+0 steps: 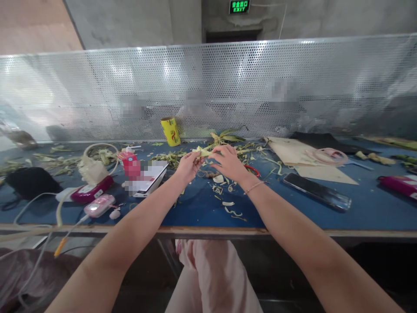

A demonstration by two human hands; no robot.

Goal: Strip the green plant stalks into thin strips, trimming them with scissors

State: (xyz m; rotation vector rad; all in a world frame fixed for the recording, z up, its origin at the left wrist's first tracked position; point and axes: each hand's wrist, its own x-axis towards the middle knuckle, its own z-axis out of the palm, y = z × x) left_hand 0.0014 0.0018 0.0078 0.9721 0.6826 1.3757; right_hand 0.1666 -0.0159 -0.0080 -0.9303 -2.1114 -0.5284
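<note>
Yellow container (pixel 170 131) stood at far centre, before perforated metal panel (pixel 228 87); mouth turned upward, contents not to be made out. Pale green strip (pixel 204 152) held above middle of blue table (pixel 202 211), pinched by left hand (pixel 190 166), fingertips together on it. Right hand (pixel 227 161) placed at strip's right end, fingers bent; whether clamped cannot be told. Phone (pixel 317 191) laid at right.

We're on the head cam, lkg fwd & down: lap (pixel 213 278) at btm edge, v. near; L hand (pixel 190 166) & R hand (pixel 229 161) close, nr ctr; perf. screen (pixel 228 61) beyond blue tabletop (pixel 198 213); EXIT sign (pixel 239 7) up top, far bkgd.
</note>
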